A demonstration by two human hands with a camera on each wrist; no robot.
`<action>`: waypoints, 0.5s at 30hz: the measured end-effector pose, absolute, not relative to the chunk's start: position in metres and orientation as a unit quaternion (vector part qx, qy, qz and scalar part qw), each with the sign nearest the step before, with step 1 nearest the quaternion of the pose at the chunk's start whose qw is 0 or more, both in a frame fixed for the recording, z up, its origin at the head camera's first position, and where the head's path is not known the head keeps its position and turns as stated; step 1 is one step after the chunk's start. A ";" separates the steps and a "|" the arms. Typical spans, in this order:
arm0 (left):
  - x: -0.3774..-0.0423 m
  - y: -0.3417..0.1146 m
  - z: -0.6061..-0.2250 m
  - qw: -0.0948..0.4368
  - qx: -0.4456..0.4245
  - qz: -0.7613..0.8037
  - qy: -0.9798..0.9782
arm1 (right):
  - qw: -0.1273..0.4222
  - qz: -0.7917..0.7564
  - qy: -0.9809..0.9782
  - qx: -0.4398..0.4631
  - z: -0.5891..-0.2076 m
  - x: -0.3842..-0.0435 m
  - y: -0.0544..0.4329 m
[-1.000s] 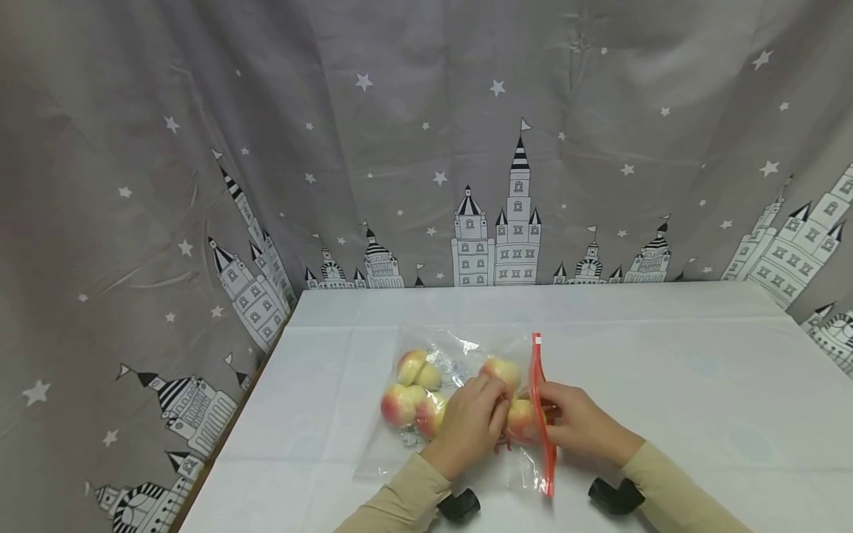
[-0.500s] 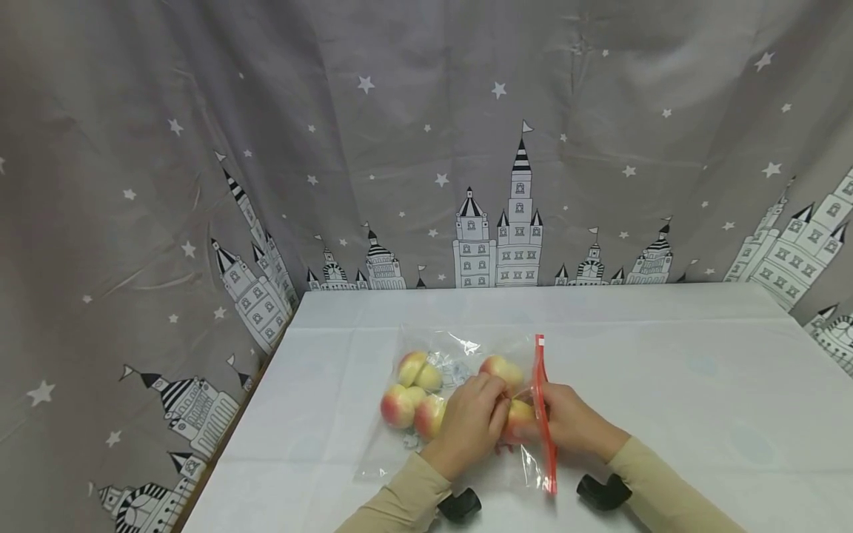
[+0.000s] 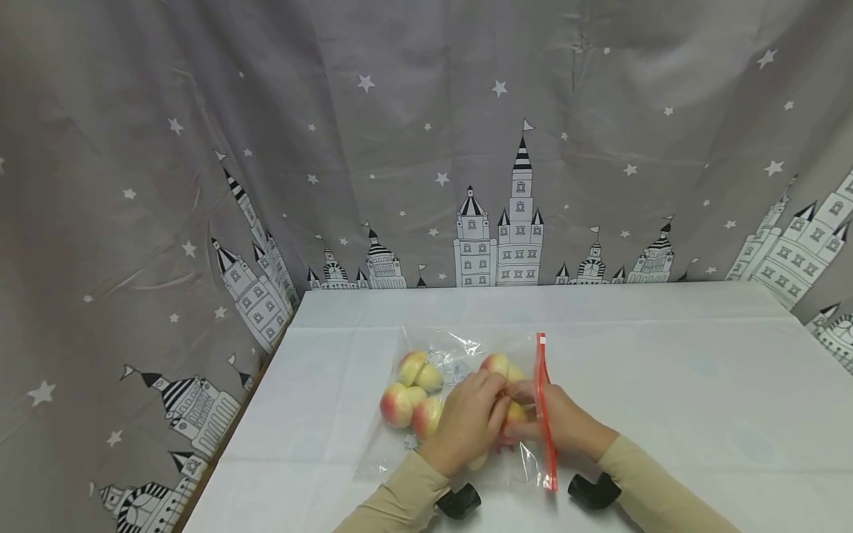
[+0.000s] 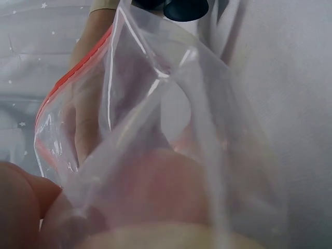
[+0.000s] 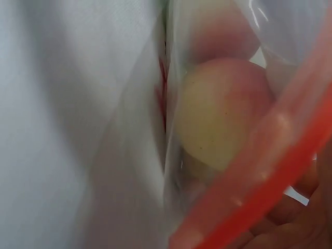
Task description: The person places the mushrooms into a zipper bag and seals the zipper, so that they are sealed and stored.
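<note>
A clear zip bag (image 3: 466, 344) with a red zip edge (image 3: 543, 414) lies flat with its mouth to the right. Several red-and-yellow peaches (image 3: 397, 406) are inside. My left hand (image 3: 466, 418) pinches the bag's upper film near the mouth; one of its fingers (image 4: 31, 192) shows in the left wrist view. Through the mouth reaches my right hand (image 3: 563, 418), its fingers and thumb around a peach (image 3: 514, 416). In the right wrist view a peach (image 5: 223, 111) sits behind the film, with right-hand fingers (image 5: 285, 220) below the red edge.
White cloth covers the table (image 3: 666, 355). A grey curtain (image 3: 400, 148) printed with castles and stars hangs behind and at the left. Black wrist-worn pieces (image 3: 460, 502) show near both sleeves.
My right hand has moved left, deeper into the bag, and the peach by it has shifted slightly left. The left hand stays almost in place.
</note>
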State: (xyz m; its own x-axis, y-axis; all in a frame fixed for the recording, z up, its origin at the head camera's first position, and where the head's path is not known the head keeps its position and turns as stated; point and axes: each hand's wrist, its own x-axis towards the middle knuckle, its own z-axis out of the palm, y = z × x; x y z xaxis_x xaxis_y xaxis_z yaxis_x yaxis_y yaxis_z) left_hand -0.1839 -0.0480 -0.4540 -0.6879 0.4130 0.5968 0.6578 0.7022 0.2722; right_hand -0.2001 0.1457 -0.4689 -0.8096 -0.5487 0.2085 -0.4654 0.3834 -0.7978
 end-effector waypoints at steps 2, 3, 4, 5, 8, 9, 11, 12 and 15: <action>-0.184 -0.048 -0.453 0.247 -0.302 -0.242 -0.888 | 0.045 -0.473 0.822 -0.313 -0.469 -0.201 0.143; -0.183 -0.048 -0.452 0.243 -0.302 -0.243 -0.889 | 0.042 -0.475 0.819 -0.319 -0.469 -0.202 0.142; -0.183 -0.048 -0.451 0.241 -0.301 -0.242 -0.890 | 0.039 -0.478 0.815 -0.325 -0.469 -0.203 0.140; -0.183 -0.049 -0.450 0.238 -0.301 -0.240 -0.892 | 0.036 -0.478 0.813 -0.330 -0.468 -0.203 0.139; -0.182 -0.049 -0.449 0.231 -0.302 -0.235 -0.895 | 0.023 -0.469 0.813 -0.343 -0.467 -0.203 0.135; -0.182 -0.049 -0.448 0.229 -0.302 -0.233 -0.895 | 0.023 -0.467 0.814 -0.344 -0.467 -0.204 0.133; -0.181 -0.050 -0.448 0.224 -0.302 -0.232 -0.897 | 0.019 -0.464 0.812 -0.354 -0.468 -0.204 0.131; -0.181 -0.050 -0.448 0.223 -0.301 -0.233 -0.897 | 0.021 -0.467 0.808 -0.358 -0.469 -0.205 0.130; -0.181 -0.050 -0.448 0.223 -0.300 -0.237 -0.897 | 0.017 -0.477 0.793 -0.378 -0.471 -0.206 0.127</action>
